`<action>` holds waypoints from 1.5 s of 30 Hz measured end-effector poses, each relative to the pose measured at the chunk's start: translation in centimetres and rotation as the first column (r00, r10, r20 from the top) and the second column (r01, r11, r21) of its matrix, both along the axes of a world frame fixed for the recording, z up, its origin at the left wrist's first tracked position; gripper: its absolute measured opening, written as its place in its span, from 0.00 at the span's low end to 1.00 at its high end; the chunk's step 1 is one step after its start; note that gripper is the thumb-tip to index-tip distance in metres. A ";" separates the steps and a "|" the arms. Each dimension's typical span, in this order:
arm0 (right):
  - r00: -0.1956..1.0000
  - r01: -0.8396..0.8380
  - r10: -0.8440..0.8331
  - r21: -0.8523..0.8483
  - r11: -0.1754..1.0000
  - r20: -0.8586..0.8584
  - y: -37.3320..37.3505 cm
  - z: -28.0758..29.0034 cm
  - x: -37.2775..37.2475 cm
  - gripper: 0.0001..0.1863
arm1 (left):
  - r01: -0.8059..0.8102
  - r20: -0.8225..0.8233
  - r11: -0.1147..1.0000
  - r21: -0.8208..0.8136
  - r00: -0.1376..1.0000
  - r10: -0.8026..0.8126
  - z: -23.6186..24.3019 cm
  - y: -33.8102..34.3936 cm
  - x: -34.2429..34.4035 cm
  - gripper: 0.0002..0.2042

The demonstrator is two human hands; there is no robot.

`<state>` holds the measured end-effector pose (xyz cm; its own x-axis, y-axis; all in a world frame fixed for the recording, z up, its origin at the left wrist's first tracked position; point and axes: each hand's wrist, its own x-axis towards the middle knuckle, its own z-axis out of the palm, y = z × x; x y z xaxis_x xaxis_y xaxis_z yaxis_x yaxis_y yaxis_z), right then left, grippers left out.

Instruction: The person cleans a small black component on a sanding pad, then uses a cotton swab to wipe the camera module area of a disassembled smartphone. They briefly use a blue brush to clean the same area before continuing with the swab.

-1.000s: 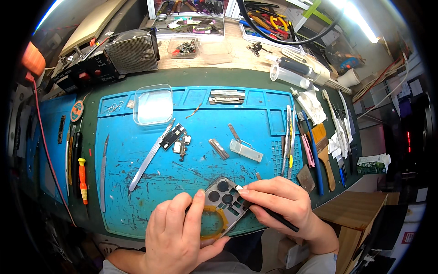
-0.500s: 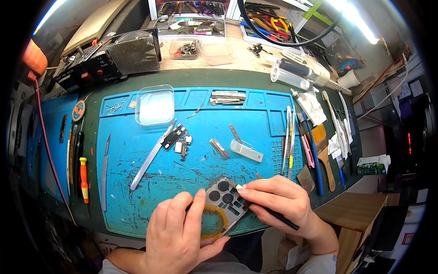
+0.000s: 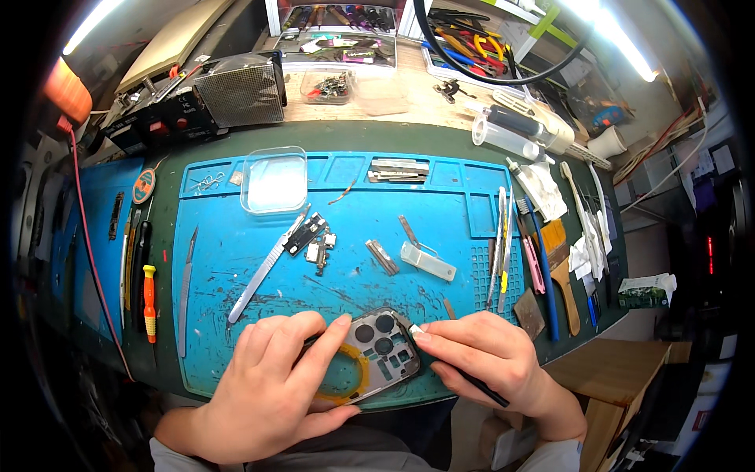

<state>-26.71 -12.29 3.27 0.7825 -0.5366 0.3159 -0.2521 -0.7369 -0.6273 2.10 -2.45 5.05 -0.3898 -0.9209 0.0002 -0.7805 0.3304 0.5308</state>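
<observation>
A grey phone housing point(image 3: 377, 377) with round camera openings and an orange ring lies tilted near the front edge of the blue work mat point(image 3: 307, 295). My left hand point(image 3: 271, 377) is closed on its left side, thumb along the near edge and index finger on the far edge. Between the fingertips of my right hand point(image 3: 495, 354) is a slim black pen-like tool point(image 3: 481, 389) with a pale part near its front. Its front end meets the housing's right edge by the camera openings; the very tip is too small to make out.
Beyond the housing lie a scalpel handle point(image 3: 263, 275), small black phone parts point(image 3: 307, 234) and a clear plastic piece point(image 3: 429, 261). A clear square box point(image 3: 274, 181) sits at the mat's back. Tweezers point(image 3: 501, 248), a blue brush point(image 3: 543, 275) and a wooden-handled brush point(image 3: 563, 287) line the right side.
My left hand and the phone housing have shifted a little to the left. The tool in my right hand has stayed at the housing's right edge.
</observation>
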 end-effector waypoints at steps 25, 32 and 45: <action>0.999 0.038 -0.040 -0.094 0.995 -0.019 0.4 -0.2 0.4 0.26 | 0.066 -0.033 0.998 0.006 0.997 -0.066 -0.4 -0.5 0.8 0.46; 0.999 0.043 -0.045 -0.081 0.996 -0.015 0.4 -0.4 0.4 0.26 | 0.065 -0.043 0.998 0.004 0.997 -0.064 -0.6 -0.5 0.8 0.47; 0.999 0.045 -0.049 -0.153 0.987 -0.017 0.6 -0.7 0.3 0.25 | 0.053 -0.061 0.998 0.022 0.997 -0.051 -0.1 -0.6 0.8 0.44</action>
<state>-26.37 -11.71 2.56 0.7646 -0.5198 0.3812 -0.3002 -0.8105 -0.5030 2.88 -3.09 4.95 -0.4370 -0.8995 0.0042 -0.7287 0.3568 0.5846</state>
